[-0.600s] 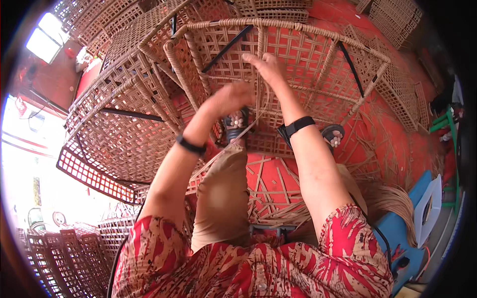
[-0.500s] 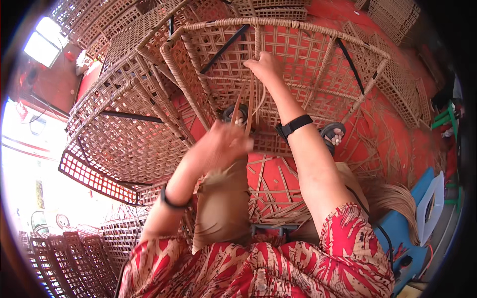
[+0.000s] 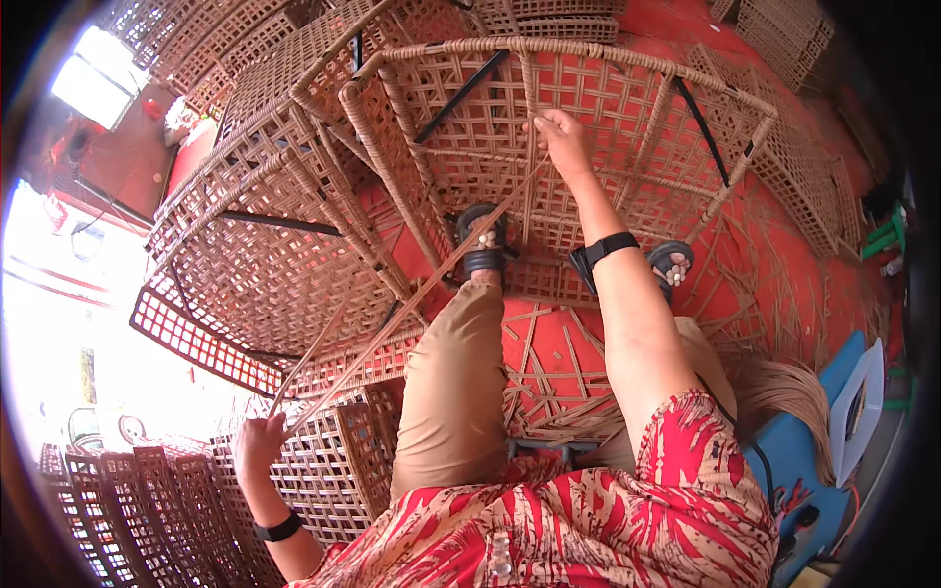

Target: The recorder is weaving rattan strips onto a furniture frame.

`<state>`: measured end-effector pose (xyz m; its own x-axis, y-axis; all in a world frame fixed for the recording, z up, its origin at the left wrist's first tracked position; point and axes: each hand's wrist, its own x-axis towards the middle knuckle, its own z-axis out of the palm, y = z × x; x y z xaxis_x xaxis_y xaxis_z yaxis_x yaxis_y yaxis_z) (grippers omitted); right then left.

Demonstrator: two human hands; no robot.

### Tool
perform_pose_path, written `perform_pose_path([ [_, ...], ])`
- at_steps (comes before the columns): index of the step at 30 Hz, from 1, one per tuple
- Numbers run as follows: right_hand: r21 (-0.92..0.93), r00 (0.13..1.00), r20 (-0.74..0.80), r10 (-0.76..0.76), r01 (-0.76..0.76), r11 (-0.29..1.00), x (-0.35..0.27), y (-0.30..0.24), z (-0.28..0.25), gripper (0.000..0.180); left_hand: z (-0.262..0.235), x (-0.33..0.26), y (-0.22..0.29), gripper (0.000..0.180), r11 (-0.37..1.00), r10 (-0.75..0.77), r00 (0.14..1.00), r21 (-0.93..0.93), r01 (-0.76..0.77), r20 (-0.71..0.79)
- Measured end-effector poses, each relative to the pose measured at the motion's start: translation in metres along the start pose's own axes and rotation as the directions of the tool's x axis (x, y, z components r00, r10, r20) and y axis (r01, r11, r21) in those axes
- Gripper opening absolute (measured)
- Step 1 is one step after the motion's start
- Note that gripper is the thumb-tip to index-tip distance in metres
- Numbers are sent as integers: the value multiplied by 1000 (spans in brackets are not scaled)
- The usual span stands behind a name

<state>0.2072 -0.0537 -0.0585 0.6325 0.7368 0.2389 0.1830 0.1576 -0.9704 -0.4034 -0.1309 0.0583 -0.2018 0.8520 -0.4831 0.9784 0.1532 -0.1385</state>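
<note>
Strip (image 3: pixel 443 271) of tan weaving material slants across my feed from the left hand (image 3: pixel 260 451) at 8 o'clock up toward the right hand (image 3: pixel 567 142) at 1 o'clock. I see the left fingers closed around its lower end, and a 2nd strand (image 3: pixel 312 355) leaves the same hand toward 1 o'clock. The right fingers are curled in, their tips on the wrapped upright (image 3: pixel 529 90) of a woven frame (image 3: pixel 608 51); whether they pinch the strip as well, I cannot tell from here. That frame spreads from 12 to 2 o'clock, with black bars (image 3: pixel 701 132) slanting inside its rim.

At 10 o'clock I have another woven piece (image 3: pixel 265 186) just beside the frame, and at 7 o'clock a boxy basket (image 3: pixel 333 470) near the left hand. The strip crosses in front of the left sandal (image 3: pixel 482 261), close to centre; the right sandal (image 3: pixel 659 257) is at 3 o'clock. Cut scraps (image 3: pixel 559 382) litter the red floor (image 3: pixel 676 39) at 5 o'clock. Farther out at 4 o'clock, a bundle of long fibres (image 3: pixel 784 392) lies beside something blue (image 3: pixel 828 510).
</note>
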Motion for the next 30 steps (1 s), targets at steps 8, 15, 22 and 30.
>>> perform_pose_path([
  [8,351,951,38,308,-301,887,7,15,3,19,8,41,190,23,449,741,452,-134,-883,-498],
  [15,377,831,135,540,-547,748,18,17,3,17,-25,99,458,39,-104,795,258,-542,-834,-549],
  [22,211,795,178,579,-606,767,28,15,3,25,-35,109,533,42,49,811,117,-133,-990,-573],
  [30,-558,990,-19,141,-127,820,16,-26,17,39,-47,63,441,21,-238,801,-455,490,-839,-390],
])
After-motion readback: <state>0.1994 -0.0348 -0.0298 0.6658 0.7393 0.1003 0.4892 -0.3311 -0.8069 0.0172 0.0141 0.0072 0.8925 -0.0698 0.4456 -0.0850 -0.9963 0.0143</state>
